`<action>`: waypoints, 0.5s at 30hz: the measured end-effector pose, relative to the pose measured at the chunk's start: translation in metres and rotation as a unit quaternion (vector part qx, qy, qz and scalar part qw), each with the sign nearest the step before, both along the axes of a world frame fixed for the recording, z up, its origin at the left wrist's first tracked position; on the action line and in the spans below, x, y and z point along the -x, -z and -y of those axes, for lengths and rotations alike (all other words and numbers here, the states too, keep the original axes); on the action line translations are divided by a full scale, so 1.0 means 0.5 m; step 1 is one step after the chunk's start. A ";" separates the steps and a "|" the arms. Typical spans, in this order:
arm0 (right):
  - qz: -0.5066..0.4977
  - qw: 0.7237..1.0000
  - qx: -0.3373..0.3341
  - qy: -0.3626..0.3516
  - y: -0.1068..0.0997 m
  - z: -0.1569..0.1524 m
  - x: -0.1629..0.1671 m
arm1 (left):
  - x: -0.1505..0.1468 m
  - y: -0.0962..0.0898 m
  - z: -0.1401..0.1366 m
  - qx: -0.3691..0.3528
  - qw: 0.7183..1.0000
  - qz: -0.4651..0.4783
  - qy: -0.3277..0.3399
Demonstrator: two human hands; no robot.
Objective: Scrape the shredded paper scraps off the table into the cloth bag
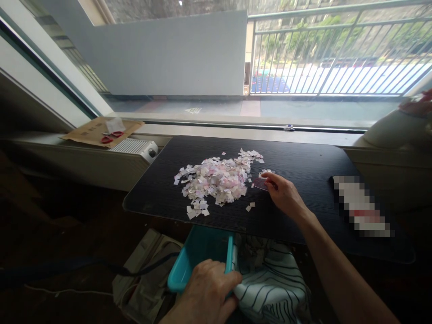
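Small cut paper pieces (218, 179), white and pale pink, lie heaped on the black tabletop (297, 157). To the right of the heap, my right hand (283, 191) pinches a thin, see-through pinkish card (260, 183) low over the table, beside a few loose scraps. Below the table's front edge, my left hand (211, 288) grips the near right rim of a turquoise plastic basin (178, 272). The part of the basin's inside that shows holds nothing I can make out; its far end is under the table edge.
A blurred-out flat object (362, 204) lies at the table's right. Red-handled scissors (111, 136) rest on a brown envelope (91, 131) on the sill, near a white radiator (135, 147). Striped cloth (273, 283) hangs beside the basin. A white vase-like object (384, 128) stands at far right.
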State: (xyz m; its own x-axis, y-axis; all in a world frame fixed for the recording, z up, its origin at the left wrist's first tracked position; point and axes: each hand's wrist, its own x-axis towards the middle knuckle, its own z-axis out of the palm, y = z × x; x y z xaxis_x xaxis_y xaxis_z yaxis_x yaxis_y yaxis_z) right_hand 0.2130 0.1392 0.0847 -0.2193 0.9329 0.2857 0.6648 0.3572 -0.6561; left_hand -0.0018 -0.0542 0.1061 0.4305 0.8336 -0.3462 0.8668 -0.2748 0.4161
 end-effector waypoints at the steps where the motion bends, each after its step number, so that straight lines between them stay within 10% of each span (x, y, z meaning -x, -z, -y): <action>1: 0.003 1.000 0.006 0.001 0.000 0.010 -0.006 | 0.001 0.000 -0.001 -0.002 1.000 0.001 0.002; 15: -0.033 0.993 0.098 -0.064 0.012 0.071 -0.027 | 0.008 0.005 0.002 -0.022 1.000 0.018 0.014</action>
